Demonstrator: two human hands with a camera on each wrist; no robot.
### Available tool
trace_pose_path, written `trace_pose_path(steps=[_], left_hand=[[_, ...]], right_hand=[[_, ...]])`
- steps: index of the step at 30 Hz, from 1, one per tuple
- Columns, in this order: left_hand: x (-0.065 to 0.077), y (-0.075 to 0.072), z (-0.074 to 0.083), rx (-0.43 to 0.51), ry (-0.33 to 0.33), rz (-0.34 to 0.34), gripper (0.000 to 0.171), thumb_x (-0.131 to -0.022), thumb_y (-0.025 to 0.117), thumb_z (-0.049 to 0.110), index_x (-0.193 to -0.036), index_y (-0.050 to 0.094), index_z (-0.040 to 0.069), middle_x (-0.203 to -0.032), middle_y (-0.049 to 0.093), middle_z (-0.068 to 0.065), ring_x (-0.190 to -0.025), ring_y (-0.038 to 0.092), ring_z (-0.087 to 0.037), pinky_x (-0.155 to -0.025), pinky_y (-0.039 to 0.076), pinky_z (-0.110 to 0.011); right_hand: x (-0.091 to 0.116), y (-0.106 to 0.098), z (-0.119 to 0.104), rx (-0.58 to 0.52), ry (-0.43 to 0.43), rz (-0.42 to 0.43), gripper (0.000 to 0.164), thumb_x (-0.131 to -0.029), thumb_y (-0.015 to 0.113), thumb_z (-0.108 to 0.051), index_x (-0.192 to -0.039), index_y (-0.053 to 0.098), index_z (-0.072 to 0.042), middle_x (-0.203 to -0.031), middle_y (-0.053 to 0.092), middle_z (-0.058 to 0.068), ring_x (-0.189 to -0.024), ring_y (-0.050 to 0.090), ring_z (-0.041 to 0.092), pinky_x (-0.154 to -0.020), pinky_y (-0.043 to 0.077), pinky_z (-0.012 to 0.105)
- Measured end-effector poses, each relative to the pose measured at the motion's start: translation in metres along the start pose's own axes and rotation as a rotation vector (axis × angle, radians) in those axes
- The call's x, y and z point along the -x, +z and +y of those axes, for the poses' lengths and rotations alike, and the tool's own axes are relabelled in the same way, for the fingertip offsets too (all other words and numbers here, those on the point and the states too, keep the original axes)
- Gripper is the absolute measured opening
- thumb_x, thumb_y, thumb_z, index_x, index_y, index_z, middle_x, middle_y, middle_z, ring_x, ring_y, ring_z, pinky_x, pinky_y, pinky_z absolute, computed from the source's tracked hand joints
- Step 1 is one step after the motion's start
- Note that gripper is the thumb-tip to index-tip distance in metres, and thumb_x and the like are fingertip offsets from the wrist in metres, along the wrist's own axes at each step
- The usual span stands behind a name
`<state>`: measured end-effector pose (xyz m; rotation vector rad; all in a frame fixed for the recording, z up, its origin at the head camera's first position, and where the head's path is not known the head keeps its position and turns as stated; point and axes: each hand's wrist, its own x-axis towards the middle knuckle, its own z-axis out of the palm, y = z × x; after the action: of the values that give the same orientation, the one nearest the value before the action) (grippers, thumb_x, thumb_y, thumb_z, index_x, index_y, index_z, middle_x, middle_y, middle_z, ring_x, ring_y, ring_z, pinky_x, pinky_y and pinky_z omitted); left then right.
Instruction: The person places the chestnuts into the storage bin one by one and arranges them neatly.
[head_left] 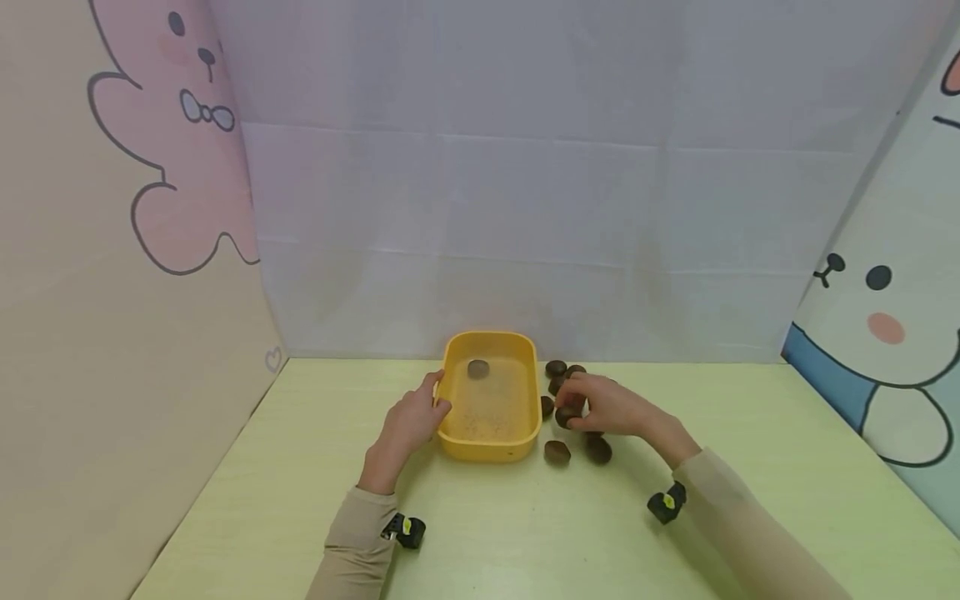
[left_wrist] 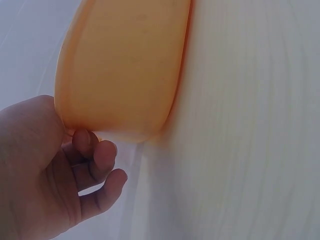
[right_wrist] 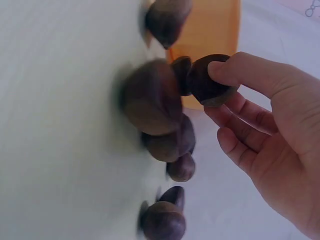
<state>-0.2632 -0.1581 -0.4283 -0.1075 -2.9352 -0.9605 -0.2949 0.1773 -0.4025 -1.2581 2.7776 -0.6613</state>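
no legible text, no brands, no numbers

The bare left hand (head_left: pixel 408 417) grips the left side of the yellow rectangular plastic tray (head_left: pixel 487 452), its beige-sleeved arm (head_left: pixel 355 537) slanting up toward it. Right of the tray, the bare right hand (head_left: pixel 606 406) pinches a dark-brown rounded object (right_wrist: pixel 201 87) between thumb and fingers.

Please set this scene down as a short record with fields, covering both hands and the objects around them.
Left hand: grips the yellow tray at its left rim
Right hand: pinches a brown nut
In tray: one nut
Beside tray: several loose nuts, to its right
Surface: pale table
Behind: whitish sheet
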Motion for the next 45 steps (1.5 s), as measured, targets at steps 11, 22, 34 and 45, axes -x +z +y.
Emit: trace_pose_path(steps=[11, 22, 34, 45], left_hand=[[0.002, 0.001, 0.000, 0.030, -0.012, 0.002, 0.059, -0.094, 0.049, 0.022, -0.151, 0.039, 0.015, -0.061, 0.051, 0.000, -0.045, 0.049, -0.013, -0.045, 0.033, -0.026], [0.001, 0.002, -0.003, 0.084, -0.017, -0.026, 0.057, -0.096, 0.048, 0.024, -0.152, 0.036, 0.017, -0.065, 0.052, -0.002, -0.048, 0.053, -0.016, -0.047, 0.037, -0.028], [0.000, 0.002, -0.004, 0.083, -0.019, -0.015, 0.056, -0.097, 0.049, 0.025, -0.151, 0.036, 0.018, -0.066, 0.052, -0.002, -0.047, 0.054, -0.016, -0.047, 0.037, -0.028], [0.001, 0.000, -0.001, 0.082, -0.021, -0.019, 0.056, -0.097, 0.049, 0.026, -0.151, 0.037, 0.018, -0.067, 0.051, -0.003, -0.048, 0.053, -0.016, -0.047, 0.036, -0.028]], right_hand=[[-0.019, -0.041, -0.013, -0.045, 0.019, 0.080, 0.026, -0.084, 0.075, -0.011, -0.110, 0.068, -0.010, -0.100, 0.063, 0.001, -0.088, 0.058, 0.015, -0.077, 0.053, 0.033], [-0.048, -0.050, -0.029, -0.057, 0.005, 0.066, 0.026, -0.086, 0.074, -0.015, -0.111, 0.067, -0.012, -0.106, 0.066, 0.001, -0.093, 0.064, 0.017, -0.082, 0.055, 0.037], [-0.086, -0.048, -0.036, -0.040, -0.036, 0.027, 0.024, -0.085, 0.075, -0.012, -0.109, 0.068, -0.011, -0.105, 0.065, 0.005, -0.092, 0.066, 0.021, -0.083, 0.055, 0.037], [-0.121, -0.038, -0.041, -0.037, -0.003, -0.034, 0.026, -0.084, 0.075, -0.013, -0.108, 0.069, -0.011, -0.109, 0.066, 0.006, -0.094, 0.068, 0.020, -0.085, 0.055, 0.033]])
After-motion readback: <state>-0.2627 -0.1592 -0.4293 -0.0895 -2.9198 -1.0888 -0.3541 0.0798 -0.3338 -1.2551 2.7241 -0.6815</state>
